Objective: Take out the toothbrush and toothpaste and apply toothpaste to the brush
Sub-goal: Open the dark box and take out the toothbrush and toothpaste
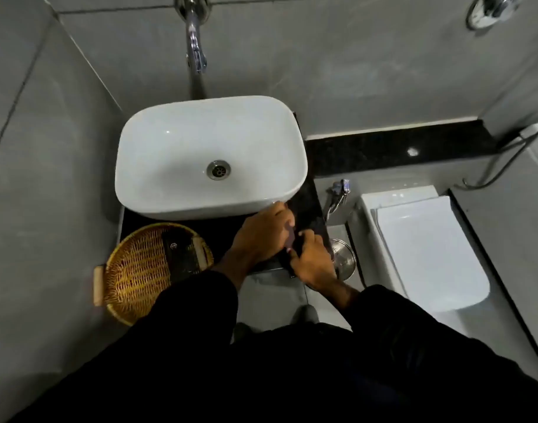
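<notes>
Both hands, left hand (263, 236) and right hand (313, 262), curl together on a dark object (293, 247) at the basin's (170, 148) 5 o'clock; I cannot tell its identity or axis.

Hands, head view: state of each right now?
Left hand: curled closed over something dark at the counter edge; what it is cannot be told.
Right hand: closed on the same dark item; identity unclear.

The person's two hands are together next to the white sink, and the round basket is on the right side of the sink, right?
Not quite. The head view shows the basket on the left side of the sink, not the right. The rest is right: the left hand and right hand are close together beside the white sink, at its front right corner.
</notes>
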`<state>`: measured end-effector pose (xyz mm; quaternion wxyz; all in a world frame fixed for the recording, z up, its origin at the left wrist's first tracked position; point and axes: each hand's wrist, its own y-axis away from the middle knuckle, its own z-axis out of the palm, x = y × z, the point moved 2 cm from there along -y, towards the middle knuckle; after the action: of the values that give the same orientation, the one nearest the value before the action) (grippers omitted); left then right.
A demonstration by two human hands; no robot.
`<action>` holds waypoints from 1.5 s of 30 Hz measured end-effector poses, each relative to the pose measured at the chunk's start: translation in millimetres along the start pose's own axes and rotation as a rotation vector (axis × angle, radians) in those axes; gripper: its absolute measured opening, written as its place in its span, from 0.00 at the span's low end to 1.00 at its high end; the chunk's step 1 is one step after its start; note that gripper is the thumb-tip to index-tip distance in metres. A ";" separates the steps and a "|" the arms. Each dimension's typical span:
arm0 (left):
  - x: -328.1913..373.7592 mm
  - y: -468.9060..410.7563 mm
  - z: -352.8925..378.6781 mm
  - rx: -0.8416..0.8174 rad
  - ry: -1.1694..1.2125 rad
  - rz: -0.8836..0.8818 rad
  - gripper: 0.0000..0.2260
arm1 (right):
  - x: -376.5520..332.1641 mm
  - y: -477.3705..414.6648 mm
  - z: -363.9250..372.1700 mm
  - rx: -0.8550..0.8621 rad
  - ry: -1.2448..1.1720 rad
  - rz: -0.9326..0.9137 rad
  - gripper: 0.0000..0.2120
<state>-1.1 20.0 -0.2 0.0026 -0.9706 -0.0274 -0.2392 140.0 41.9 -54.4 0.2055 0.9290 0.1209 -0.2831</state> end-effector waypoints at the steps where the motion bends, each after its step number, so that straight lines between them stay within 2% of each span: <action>1: -3.4 5.3 9.2 -0.076 0.048 -0.076 0.10 | 3.6 1.3 4.2 -0.067 0.074 0.011 0.26; 4: -14.9 21.8 38.8 -0.257 0.173 -0.324 0.14 | 8.9 3.0 9.8 -0.137 0.147 0.017 0.31; 7: -18.2 27.7 63.1 -0.306 0.315 -0.483 0.16 | 10.0 -0.4 14.3 -0.097 0.094 0.037 0.30; 12: -10.4 32.0 89.4 -0.127 0.459 -0.639 0.17 | 14.9 6.8 14.2 -0.045 -0.012 0.030 0.22; 17: -9.4 27.3 84.9 0.124 0.886 -0.794 0.29 | 27.9 41.2 -2.4 -0.106 0.047 -0.046 0.27; 21: -7.4 29.9 80.7 0.174 1.250 -0.861 0.27 | 38.1 64.0 -20.8 -0.107 0.103 -0.091 0.28; 26: 0.6 51.0 97.0 0.252 1.625 -1.003 0.13 | 36.5 85.4 -51.5 -0.008 0.167 -0.133 0.28; 29: -2.7 57.2 102.9 0.287 1.715 -1.058 0.10 | 32.4 98.5 -66.6 -0.001 0.144 -0.148 0.28; 31: -11.6 60.9 99.3 0.339 1.692 -1.096 0.10 | 29.4 108.8 -77.7 0.011 0.116 -0.157 0.27; 33: -20.2 67.1 97.0 0.295 1.652 -1.099 0.11 | 25.1 118.0 -87.3 0.006 0.079 -0.170 0.27; 38: -21.8 88.4 100.3 0.033 1.666 -1.141 0.20 | -1.3 133.6 -104.0 0.008 -0.003 -0.321 0.31; 42: -13.6 95.2 107.4 -0.056 1.772 -1.222 0.25 | -33.1 140.1 -116.5 0.018 -0.086 -0.411 0.33; 45: -9.6 95.1 111.6 -0.092 1.777 -1.219 0.24 | -48.4 139.9 -119.4 0.044 -0.085 -0.432 0.31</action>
<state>47.4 -73.4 -102.7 -0.1344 -0.2717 -0.4855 -0.8200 205.3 -33.6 107.5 0.1248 0.8730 0.3022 -0.3619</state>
